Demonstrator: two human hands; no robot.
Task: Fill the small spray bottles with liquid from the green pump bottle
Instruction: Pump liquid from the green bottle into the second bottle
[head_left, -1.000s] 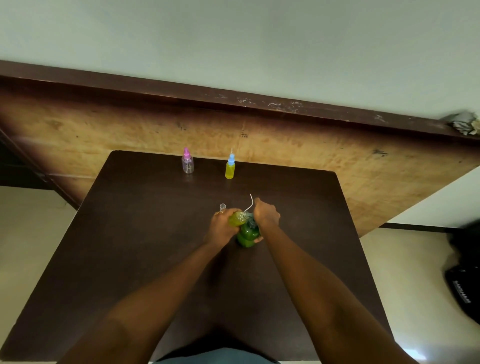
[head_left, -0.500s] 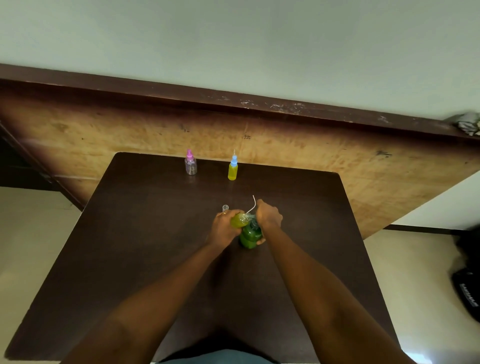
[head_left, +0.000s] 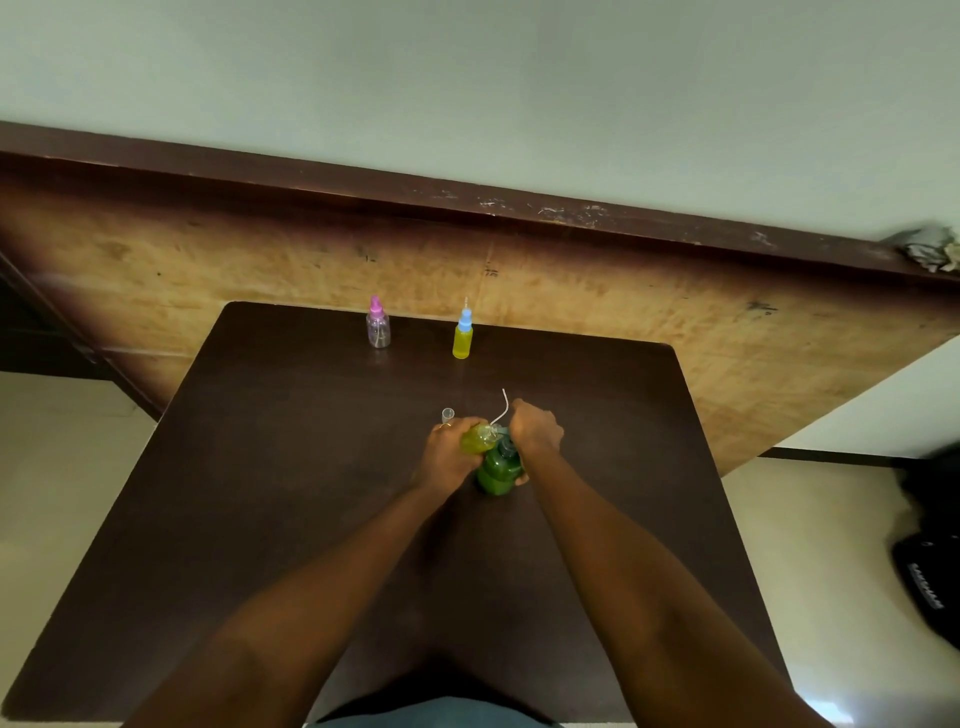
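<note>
Tilting small bottle (head_left: 479, 438) mouth toward upright green pump bottle (head_left: 498, 467)

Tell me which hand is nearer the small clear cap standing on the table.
Left. The left hand sits right beside the clear cap; the right hand is farther off, across the green pump bottle.

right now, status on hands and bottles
Left hand holds small yellow bottle at green pump bottle. Right hand on the pump, thin tube sticking up. Pink-capped bottle looks unfilled. Nothing in the way.
</note>
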